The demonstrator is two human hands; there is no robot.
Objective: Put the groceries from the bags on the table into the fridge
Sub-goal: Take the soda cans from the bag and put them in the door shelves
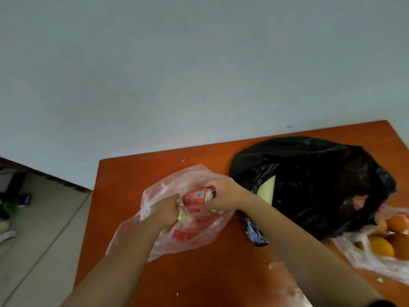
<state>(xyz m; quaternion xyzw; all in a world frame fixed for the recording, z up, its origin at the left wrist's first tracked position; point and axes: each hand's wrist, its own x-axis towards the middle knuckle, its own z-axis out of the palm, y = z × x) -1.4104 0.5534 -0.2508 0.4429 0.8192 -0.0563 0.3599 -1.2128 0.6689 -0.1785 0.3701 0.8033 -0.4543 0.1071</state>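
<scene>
While the head view is tilted, most of it is blank wall (199, 63), with the table (199, 273) filling the lower right. Right hand (223, 193) grips a red can (197, 196) by its end, fingers curled and clamped round it. The can lies roughly sideways, label with barcode facing up, at the mouth of a clear bag (194, 173). Left hand (164, 209) is at the same mouth, fingers curled tight and pinching the bag's plastic near the can's other end; the hand is partly inside the film, so the exact hold is hard to tell. The clear bag sits on the table's left half, nearer the far-left corner than the near edge. More red packaging (186, 234) shows through its lower part, and a pale green scrap (182, 216) sits just under the left hand.

A black bag (309, 173) takes up the far-right part of the table, just beside the right hand, mouth open toward the person. A pale wedge (267, 189) shows inside it; cannot tell what it is. A small dark packet (254, 231) lies on the table against the black bag's near side, under the right forearm. Oranges (380, 244) sit in a second clear bag (363, 260) at the table's right edge, touching the black bag. A green crumb (270, 265) lies near the table's middle. Tiled floor (44, 229) is at left, with blurred clutter.
</scene>
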